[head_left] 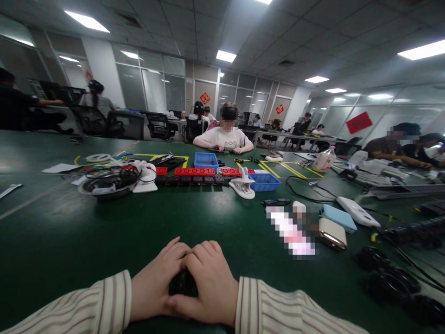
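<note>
Both my hands rest together on the green table (104, 241) near its front edge. My left hand (155, 280) and my right hand (208, 283) are curled round a small black object (183, 284) between them. Only a dark patch of it shows between the fingers, so I cannot make out what it is. Striped sleeves cover both forearms.
Ahead lie a metal bowl of black cables (109, 182), a row of red and black parts (194, 175), two blue bins (264, 182), a white clamp (242, 186). Phones and power banks (337, 218) and black cables (399, 278) lie right. A person (225, 137) sits opposite; others sit around.
</note>
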A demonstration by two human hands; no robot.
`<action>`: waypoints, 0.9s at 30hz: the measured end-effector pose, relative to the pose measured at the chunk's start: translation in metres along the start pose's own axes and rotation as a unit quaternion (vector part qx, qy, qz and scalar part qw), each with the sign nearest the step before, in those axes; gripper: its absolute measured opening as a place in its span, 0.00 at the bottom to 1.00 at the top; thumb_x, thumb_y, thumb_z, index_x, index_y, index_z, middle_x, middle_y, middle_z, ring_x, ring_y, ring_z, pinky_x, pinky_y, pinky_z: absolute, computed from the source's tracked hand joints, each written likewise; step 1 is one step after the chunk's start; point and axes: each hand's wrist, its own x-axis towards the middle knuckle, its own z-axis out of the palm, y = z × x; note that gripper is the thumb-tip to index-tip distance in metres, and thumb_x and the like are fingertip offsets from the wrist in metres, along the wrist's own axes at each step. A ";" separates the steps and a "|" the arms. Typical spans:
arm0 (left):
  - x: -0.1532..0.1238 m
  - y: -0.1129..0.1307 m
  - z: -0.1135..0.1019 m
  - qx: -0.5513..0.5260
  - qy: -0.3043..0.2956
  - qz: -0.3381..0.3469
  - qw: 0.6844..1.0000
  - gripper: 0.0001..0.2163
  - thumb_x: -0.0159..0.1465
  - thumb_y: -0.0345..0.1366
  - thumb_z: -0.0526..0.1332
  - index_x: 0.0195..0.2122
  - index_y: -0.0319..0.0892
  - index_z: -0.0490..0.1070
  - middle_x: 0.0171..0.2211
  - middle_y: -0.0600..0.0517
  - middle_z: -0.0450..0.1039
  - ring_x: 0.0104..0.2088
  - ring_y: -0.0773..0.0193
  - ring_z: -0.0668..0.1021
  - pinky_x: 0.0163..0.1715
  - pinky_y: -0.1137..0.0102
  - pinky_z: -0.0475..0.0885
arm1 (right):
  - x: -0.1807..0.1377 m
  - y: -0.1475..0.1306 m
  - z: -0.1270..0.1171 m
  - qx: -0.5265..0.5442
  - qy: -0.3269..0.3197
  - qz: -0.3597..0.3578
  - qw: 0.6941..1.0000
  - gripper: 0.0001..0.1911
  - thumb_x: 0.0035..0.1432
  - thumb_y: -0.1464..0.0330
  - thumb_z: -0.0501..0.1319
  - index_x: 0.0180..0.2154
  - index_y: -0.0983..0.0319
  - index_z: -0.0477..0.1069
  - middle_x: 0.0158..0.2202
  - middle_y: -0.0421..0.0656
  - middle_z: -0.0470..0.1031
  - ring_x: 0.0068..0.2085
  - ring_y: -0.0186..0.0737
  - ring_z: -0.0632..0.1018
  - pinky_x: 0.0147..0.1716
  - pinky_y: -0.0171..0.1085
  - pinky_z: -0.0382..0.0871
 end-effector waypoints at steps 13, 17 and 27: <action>0.001 -0.007 0.001 -0.037 0.006 0.027 0.999 0.28 0.45 0.45 0.67 0.48 0.46 0.66 0.46 0.50 0.65 0.46 0.49 0.69 0.51 0.57 0.63 | -0.004 0.003 -0.009 0.075 -0.009 -0.238 0.968 0.09 0.53 0.62 0.54 0.35 0.57 0.67 0.40 0.34 0.77 0.52 0.39 0.67 0.58 0.43 0.47; -0.001 -0.009 0.002 -0.026 -0.015 0.029 0.999 0.36 0.44 0.46 0.69 0.54 0.48 0.59 0.51 0.49 0.63 0.51 0.47 0.67 0.55 0.50 0.57 | -0.004 0.003 0.000 0.110 0.091 -0.146 0.979 0.24 0.55 0.49 0.53 0.43 0.60 0.66 0.41 0.42 0.73 0.45 0.41 0.70 0.50 0.43 0.58; -0.003 -0.001 0.001 -0.046 -0.002 0.008 0.999 0.22 0.50 0.47 0.68 0.43 0.46 0.67 0.44 0.50 0.67 0.48 0.50 0.68 0.58 0.49 0.49 | -0.002 -0.002 -0.001 0.020 0.053 -0.016 0.998 0.22 0.52 0.48 0.55 0.32 0.62 0.66 0.33 0.42 0.70 0.34 0.39 0.68 0.38 0.43 0.58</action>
